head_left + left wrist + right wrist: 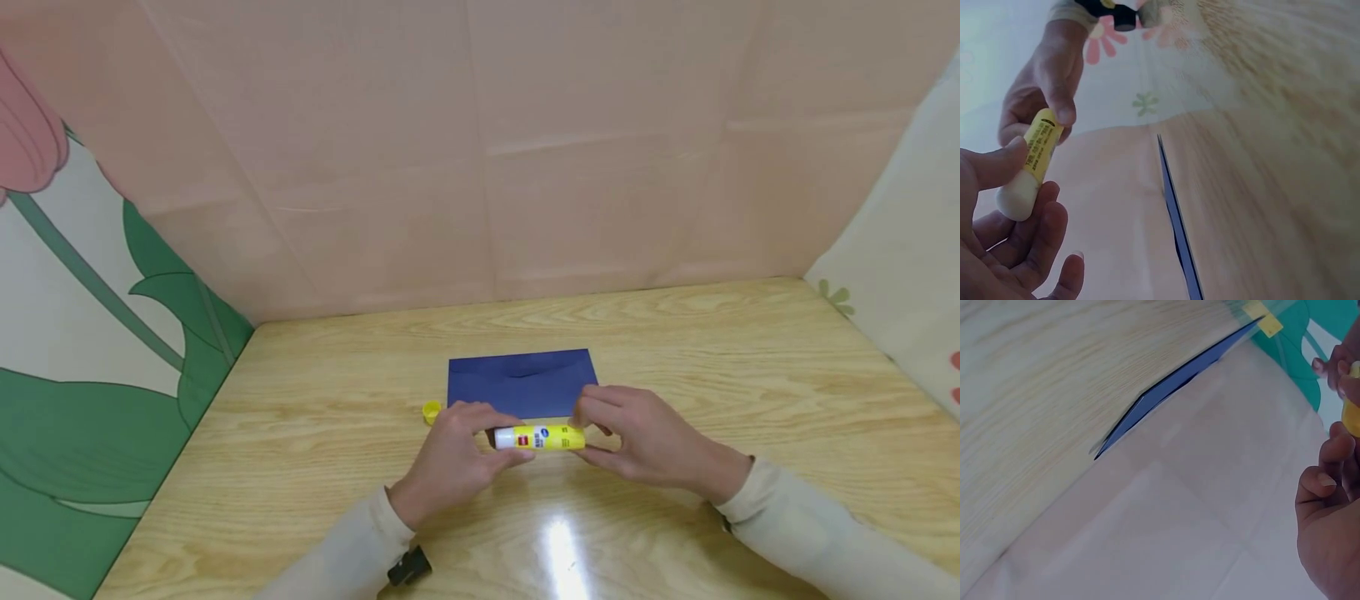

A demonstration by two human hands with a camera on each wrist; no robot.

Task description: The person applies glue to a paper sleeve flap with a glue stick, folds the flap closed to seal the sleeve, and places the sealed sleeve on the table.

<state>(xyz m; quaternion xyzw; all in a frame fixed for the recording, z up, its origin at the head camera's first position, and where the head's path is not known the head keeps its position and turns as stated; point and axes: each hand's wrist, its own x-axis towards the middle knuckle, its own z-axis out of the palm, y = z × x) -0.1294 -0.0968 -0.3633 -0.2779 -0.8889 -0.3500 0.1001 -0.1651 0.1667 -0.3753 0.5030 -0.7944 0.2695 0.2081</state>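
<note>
A yellow glue stick (551, 437) with a white end is held level between both hands, just above the table. My left hand (459, 450) pinches the white end between thumb and fingers, and my right hand (648, 437) grips the yellow end. In the left wrist view the glue stick (1040, 147) shows its rounded white end between the left thumb and fingers. Behind the hands a dark blue envelope (517, 385) lies flat, partly covered by the fingers. Left of the envelope stands a small yellow cap (431, 412), apart from the left hand.
Wood-grain table top (322, 467) surrounds the hands and envelope. A pink-beige sheet (480, 167) rises along the back edge. Printed panels with a flower and green leaves (67, 442) stand at the left, and a pale panel (907, 275) borders the right.
</note>
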